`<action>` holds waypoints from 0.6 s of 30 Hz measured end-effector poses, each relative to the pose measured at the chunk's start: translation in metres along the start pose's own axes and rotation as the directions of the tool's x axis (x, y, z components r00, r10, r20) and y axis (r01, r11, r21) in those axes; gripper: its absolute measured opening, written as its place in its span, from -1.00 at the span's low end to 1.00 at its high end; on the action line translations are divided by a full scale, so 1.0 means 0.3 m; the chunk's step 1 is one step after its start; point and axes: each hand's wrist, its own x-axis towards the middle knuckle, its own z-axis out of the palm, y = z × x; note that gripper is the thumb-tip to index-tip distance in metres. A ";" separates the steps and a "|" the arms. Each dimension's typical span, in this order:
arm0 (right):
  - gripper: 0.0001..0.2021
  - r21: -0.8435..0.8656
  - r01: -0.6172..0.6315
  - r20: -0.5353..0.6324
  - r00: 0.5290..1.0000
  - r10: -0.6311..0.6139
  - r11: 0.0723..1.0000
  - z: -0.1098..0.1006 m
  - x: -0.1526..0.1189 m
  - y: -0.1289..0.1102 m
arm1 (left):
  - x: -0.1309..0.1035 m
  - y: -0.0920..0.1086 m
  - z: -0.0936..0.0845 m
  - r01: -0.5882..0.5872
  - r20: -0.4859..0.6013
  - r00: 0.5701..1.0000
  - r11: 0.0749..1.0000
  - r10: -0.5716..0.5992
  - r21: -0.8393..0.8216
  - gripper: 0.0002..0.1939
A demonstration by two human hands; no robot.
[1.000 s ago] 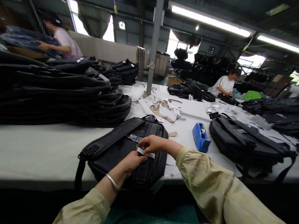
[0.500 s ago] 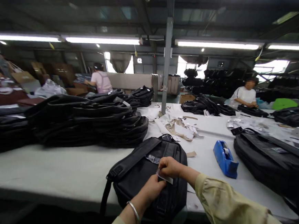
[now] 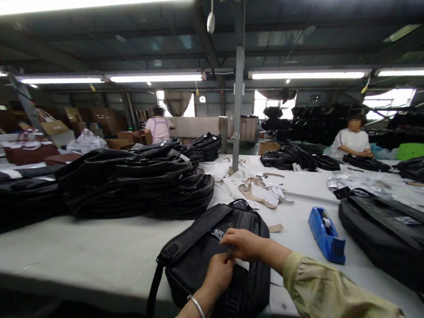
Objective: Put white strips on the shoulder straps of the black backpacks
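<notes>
A black backpack point(image 3: 194, 258) lies on the table before me, its straps and side buckles facing up. Over its middle, my left hand point(image 3: 218, 273) pinches a small white paper tag point(image 3: 243, 264), partly covered by fingers. My right hand point(image 3: 244, 244) is closed just above, fingertips meeting those of the left; whatever sits between them is too small to make out. A shiny clear plastic packet point(image 3: 217, 233) rests on the backpack beside my right fingers. Blue and worn, a tape dispenser point(image 3: 326, 235) stands to the right.
A tall pile of black bags point(image 3: 136, 184) fills the left of the table point(image 3: 94, 251). Another black backpack point(image 3: 390, 233) lies at the right. Paper scraps point(image 3: 262, 192) are scattered behind, near a metal post point(image 3: 238, 108). Two other people point(image 3: 352, 140) work farther back.
My view has tipped upward slightly. My right hand has shifted over the white tag, covering more of it, and the fingertips of both hands are closer together. The backpack stays in place.
</notes>
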 end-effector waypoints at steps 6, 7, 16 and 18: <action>-0.91 -0.461 0.262 0.302 0.945 -0.128 0.848 -0.045 0.017 -0.079 | 0.007 -0.005 0.005 0.016 -0.010 1.000 1.000 -0.016 -0.009 -0.64; -0.92 -0.479 0.292 0.318 0.937 -0.146 0.828 -0.043 0.013 -0.081 | 0.005 -0.004 0.003 0.010 -0.007 1.000 1.000 -0.010 -0.015 -0.63; -0.84 -0.467 0.307 0.181 0.951 -0.250 0.829 0.020 -0.062 -0.003 | -0.001 -0.003 -0.016 0.041 0.076 0.997 0.992 -0.033 -0.115 -0.62; -0.84 -0.421 0.274 0.093 0.961 -0.260 0.865 0.052 -0.086 0.012 | -0.004 -0.005 -0.019 0.077 0.071 0.995 0.989 -0.068 -0.127 -0.62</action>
